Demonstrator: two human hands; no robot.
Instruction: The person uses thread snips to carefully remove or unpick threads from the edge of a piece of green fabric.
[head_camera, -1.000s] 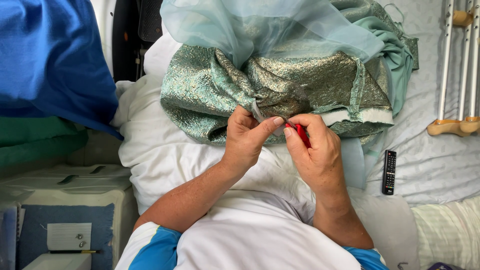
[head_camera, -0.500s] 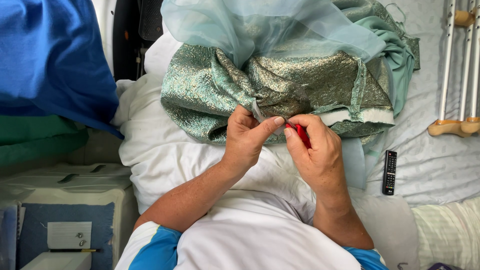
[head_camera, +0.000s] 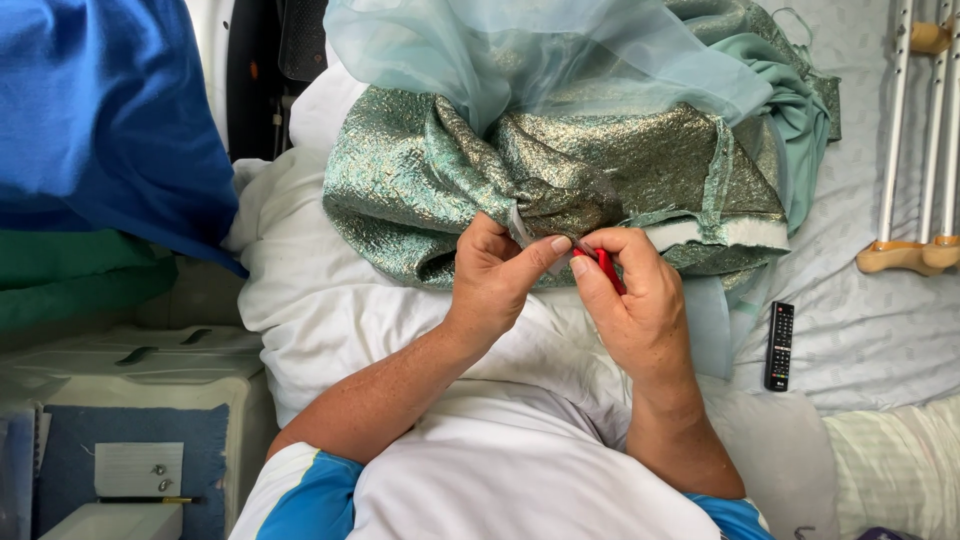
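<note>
A shiny green-gold brocade garment (head_camera: 560, 170) lies bunched on a white pillow (head_camera: 330, 300), with sheer pale-teal fabric (head_camera: 520, 50) draped over its top. My left hand (head_camera: 495, 275) pinches a fold at the garment's lower edge between thumb and fingers. My right hand (head_camera: 635, 295) holds a small red tool (head_camera: 605, 268) with its tip at that same fold, right beside my left thumb. Which kind of tool it is, I cannot tell.
A black remote control (head_camera: 779, 345) lies on the patterned sheet at the right. Crutches (head_camera: 915, 150) lean at the far right. Blue and green cloth (head_camera: 100, 130) piles up at the left above a white sewing machine (head_camera: 130, 400) with a blue pad.
</note>
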